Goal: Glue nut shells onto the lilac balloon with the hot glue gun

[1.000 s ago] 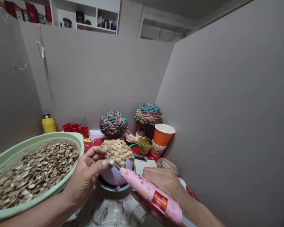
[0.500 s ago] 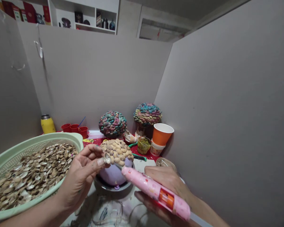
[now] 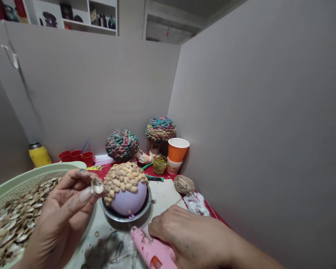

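Observation:
My left hand [image 3: 63, 209] pinches a small shell piece [image 3: 97, 185] between thumb and fingers, just left of a purple ball [image 3: 127, 201] whose top is covered with peanut shells [image 3: 124, 177]. The ball sits in a metal bowl [image 3: 141, 215]. Low on the table, my right hand [image 3: 190, 235] grips a pink glue gun [image 3: 152, 252] with its nozzle pointing left, in front of the bowl.
A green basket [image 3: 30, 175] of shell halves lies at the left. At the back stand two coloured shell balls [image 3: 121, 144], stacked orange cups [image 3: 177, 153], red cups [image 3: 75, 155], a yellow flask [image 3: 39, 155] and a twine coil [image 3: 184, 184]. Grey panels wall the table.
My right hand has lowered the glue gun away from the shell piece down to the table. The left hand still pinches the shell piece. The view has shifted right and down.

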A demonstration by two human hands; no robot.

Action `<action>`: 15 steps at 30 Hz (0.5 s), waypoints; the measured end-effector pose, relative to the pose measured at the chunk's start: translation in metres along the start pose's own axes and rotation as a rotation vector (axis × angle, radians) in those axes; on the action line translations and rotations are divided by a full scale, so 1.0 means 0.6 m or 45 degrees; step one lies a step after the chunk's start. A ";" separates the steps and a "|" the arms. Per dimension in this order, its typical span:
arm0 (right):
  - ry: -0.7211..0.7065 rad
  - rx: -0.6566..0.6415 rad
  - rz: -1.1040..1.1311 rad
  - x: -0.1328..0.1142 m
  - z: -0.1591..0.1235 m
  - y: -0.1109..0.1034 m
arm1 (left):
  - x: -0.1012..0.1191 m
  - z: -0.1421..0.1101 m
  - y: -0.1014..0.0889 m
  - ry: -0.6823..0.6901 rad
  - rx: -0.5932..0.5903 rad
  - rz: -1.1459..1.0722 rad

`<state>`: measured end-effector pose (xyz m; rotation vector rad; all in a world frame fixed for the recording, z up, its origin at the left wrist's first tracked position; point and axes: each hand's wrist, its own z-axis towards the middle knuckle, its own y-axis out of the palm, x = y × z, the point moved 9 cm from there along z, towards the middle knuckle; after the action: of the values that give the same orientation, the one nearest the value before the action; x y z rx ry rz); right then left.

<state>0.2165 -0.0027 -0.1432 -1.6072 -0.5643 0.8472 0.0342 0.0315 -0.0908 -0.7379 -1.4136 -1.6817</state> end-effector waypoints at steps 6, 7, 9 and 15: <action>0.437 0.100 -0.004 0.073 -0.051 -0.016 | 0.018 -0.002 0.005 0.037 0.023 0.043; 0.562 0.129 -0.021 0.097 -0.062 -0.015 | 0.020 -0.003 0.006 0.031 0.015 0.048; 0.711 0.160 -0.052 0.137 -0.076 -0.006 | 0.021 -0.004 0.007 0.022 0.000 0.046; 0.891 0.199 -0.071 0.221 -0.076 0.036 | 0.025 -0.005 0.011 0.033 -0.048 0.014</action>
<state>0.3323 0.0644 -0.1906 -1.6041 -0.0407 0.2380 0.0324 0.0249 -0.0754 -0.7409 -1.3613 -1.7080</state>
